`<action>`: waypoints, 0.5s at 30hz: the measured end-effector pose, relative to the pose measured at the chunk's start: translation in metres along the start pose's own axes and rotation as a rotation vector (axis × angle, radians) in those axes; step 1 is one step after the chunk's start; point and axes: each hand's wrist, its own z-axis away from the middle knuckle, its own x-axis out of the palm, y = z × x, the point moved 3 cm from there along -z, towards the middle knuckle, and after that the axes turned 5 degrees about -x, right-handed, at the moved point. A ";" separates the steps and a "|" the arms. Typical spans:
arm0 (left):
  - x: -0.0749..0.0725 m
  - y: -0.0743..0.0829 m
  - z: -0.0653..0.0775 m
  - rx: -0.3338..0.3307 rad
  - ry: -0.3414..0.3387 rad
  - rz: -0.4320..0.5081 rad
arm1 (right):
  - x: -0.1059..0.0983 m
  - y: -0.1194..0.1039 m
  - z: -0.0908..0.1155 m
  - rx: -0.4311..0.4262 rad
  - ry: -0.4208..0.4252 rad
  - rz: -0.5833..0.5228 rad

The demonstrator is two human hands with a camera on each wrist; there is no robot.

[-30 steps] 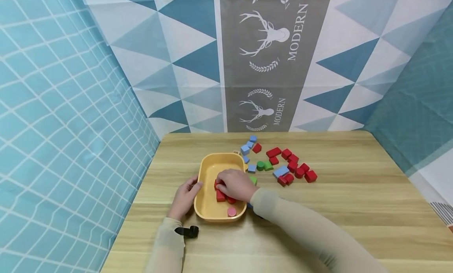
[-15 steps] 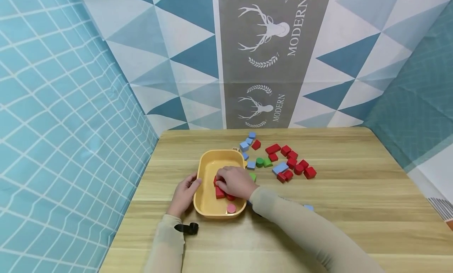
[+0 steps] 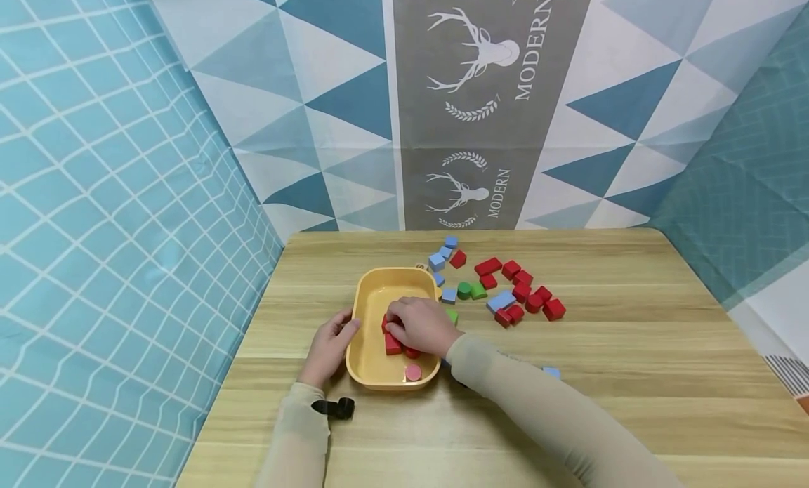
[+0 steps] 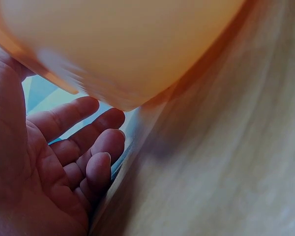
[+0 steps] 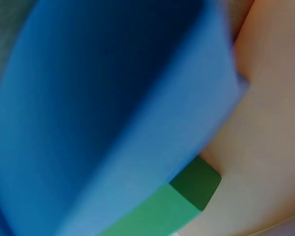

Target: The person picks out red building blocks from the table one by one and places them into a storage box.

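Note:
A yellow plastic tray (image 3: 373, 384) stands on the table with several red blocks (image 3: 392, 345) and a pink round block (image 3: 413, 372) inside. At its left side my left hand (image 3: 327, 347) grips the rim, thumb over the edge; in the left wrist view its fingers (image 4: 108, 142) are loosely bent under the outer wall. My right hand (image 3: 422, 325) reaches over the right rim into the tray, thumb and fingers pinching a red block (image 3: 384, 324); the hand partly covers the blocks. The right wrist view shows a blue block (image 5: 187, 108) and a green block (image 5: 152, 214) beside the tray wall.
Several red blocks (image 3: 521, 291) lie scattered right of the tray, around a long blue block (image 3: 501, 300). Smaller blue blocks (image 3: 437, 262) and green blocks (image 3: 477, 291) lie near its far right corner. Another blue block (image 3: 551, 371) shows behind the right forearm.
The head view has tilted slightly downward since the earliest frame, shifting the scene a little. Both hands, the tray and the blocks keep their places.

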 end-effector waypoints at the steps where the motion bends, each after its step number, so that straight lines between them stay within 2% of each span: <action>1: 0.000 0.000 0.000 0.000 0.002 0.000 | 0.000 0.000 0.000 0.001 -0.002 0.001; 15: 0.000 0.002 0.001 -0.003 0.010 -0.013 | 0.001 0.002 0.000 -0.006 0.012 -0.004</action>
